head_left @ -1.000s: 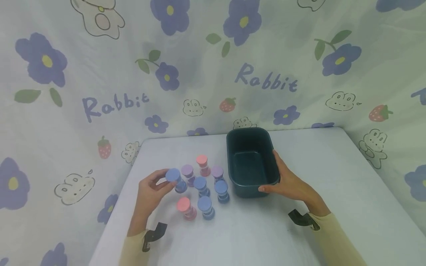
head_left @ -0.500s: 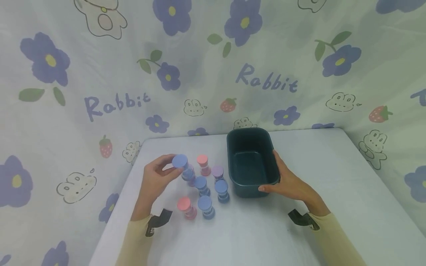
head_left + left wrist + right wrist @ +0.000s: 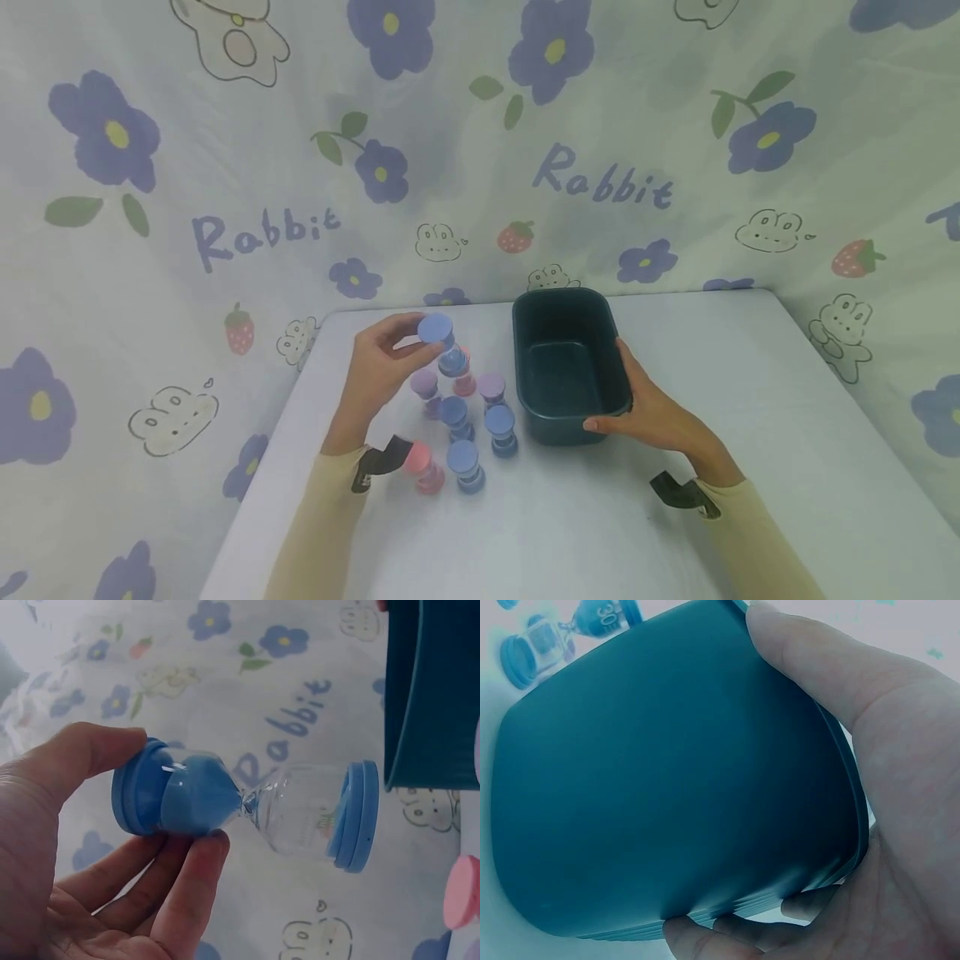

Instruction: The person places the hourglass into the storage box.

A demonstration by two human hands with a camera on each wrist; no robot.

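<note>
My left hand point(image 3: 378, 358) pinches a blue hourglass point(image 3: 199, 795) by its capped end, thumb on one side and fingers on the other. In the head view it is lifted above the table, covering part of a pink hourglass point(image 3: 466, 383). Blue sand lies mostly in the half near the palm. My right hand point(image 3: 652, 412) grips the dark teal bin point(image 3: 562, 431) at its near right corner. The right wrist view shows the thumb at the rim and fingertips against the ribbed side of the bin point(image 3: 660, 772). No hourglass shows inside the bin.
Two purple hourglasses, one left point(image 3: 424, 383) and one near the bin point(image 3: 492, 387), stand upright on the white table point(image 3: 570, 525). Blue ones point(image 3: 462, 456) and another pink one point(image 3: 427, 475) stand nearer. A patterned cloth point(image 3: 450, 183) hangs close behind the table.
My left hand has carried the blue hourglass up, away from me and to the right, past the left purple one. The right hand and the bin have stayed in place.
</note>
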